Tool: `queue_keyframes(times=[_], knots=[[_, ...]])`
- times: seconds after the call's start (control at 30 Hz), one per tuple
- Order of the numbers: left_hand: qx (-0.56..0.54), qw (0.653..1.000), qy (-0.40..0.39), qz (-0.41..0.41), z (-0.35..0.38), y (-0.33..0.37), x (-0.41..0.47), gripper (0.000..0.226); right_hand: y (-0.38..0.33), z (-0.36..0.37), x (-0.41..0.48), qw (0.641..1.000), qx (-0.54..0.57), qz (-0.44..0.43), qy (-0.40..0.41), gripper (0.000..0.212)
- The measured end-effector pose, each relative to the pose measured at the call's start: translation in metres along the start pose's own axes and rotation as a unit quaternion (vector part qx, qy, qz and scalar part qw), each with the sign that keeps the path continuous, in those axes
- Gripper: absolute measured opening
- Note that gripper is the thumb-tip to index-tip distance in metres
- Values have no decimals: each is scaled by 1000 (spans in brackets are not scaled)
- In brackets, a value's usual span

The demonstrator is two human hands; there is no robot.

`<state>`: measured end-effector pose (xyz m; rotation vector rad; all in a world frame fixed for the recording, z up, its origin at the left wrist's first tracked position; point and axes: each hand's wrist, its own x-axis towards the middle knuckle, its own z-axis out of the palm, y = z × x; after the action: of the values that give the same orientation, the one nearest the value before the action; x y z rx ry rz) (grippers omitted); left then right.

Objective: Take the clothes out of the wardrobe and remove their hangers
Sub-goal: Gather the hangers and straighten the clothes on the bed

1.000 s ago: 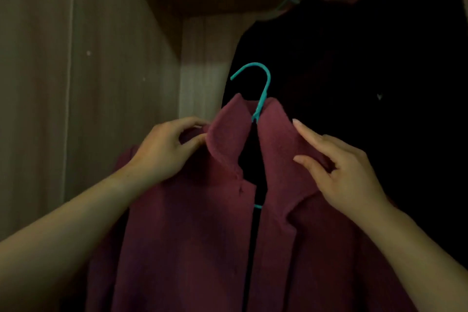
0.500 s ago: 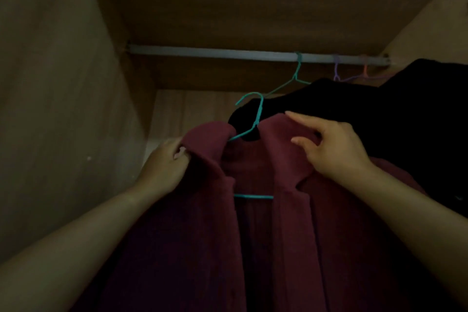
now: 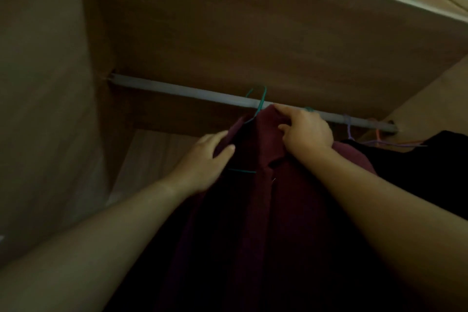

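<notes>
Both arms reach up into the wardrobe [image 3: 228, 33], and the maroon coat [image 3: 266, 223] hangs between and below them, filling the lower middle of the view.

The left grip [image 3: 202, 162] holds the coat's left collar flap. Its fingers are curled over the top edge of the cloth and the thumb presses the front of it. The right grip [image 3: 307, 133] pinches the right collar flap near its upper tip, with the forefinger laid along the edge and the thumb tucked under it.

The teal hanger [image 3: 262, 102] is inside the coat. Its hook rises just up and left of the right grip's fingertips and crosses in front of the grey rail [image 3: 177, 90]. Whether the hook sits over the rail cannot be told through the blur. A short stretch of the hanger's lower bar shows in the coat's opening, just right of the left grip and below the right one.

The rail runs behind both grips, from the wardrobe's left wall down toward the right. Behind the right grip's knuckles a second teal hook [image 3: 309, 109] sits on it. Farther right of that grip a purple hanger [image 3: 350, 129] and an orange hanger [image 3: 377, 134] hang on the rail, carrying black clothes [image 3: 417, 172] that lie against the coat's right shoulder.
</notes>
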<state>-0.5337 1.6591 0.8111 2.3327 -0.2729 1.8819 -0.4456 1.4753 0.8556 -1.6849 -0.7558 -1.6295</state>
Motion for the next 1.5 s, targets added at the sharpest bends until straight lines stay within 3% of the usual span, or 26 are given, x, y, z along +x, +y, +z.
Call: queue_keyframes(times=[0.3,0.5,0.67,0.77,0.9,1.07,1.2,1.37,1.5], knots=[[52,997,-57,-24,27,-51,-20,59,-12,38,-3,998,-41,-36,-33,42],[34,999,-14,12,48,-52,-50,54,-3,46,-44,988,-111,-104,35,50],[7,1000,27,-11,46,-55,-88,66,19,35,-110,991,-80,-106,-17,60],[-21,999,35,-26,39,-55,-120,61,32,26,-159,994,-39,-95,-34,70],[-12,999,29,-32,37,-43,-177,61,47,14,-236,993,-36,-90,-73,65],[7,998,-35,-52,60,-9,-274,64,56,-1,-344,987,-58,-77,-129,58],[-37,993,-78,-84,74,22,-354,60,60,-23,-428,978,-36,-52,-198,57],[-97,981,-93,-139,82,70,-461,55,63,-73,-532,950,9,37,-310,57],[-118,959,-206,-152,96,118,-544,52,69,-138,-616,915,-11,115,-387,56]])
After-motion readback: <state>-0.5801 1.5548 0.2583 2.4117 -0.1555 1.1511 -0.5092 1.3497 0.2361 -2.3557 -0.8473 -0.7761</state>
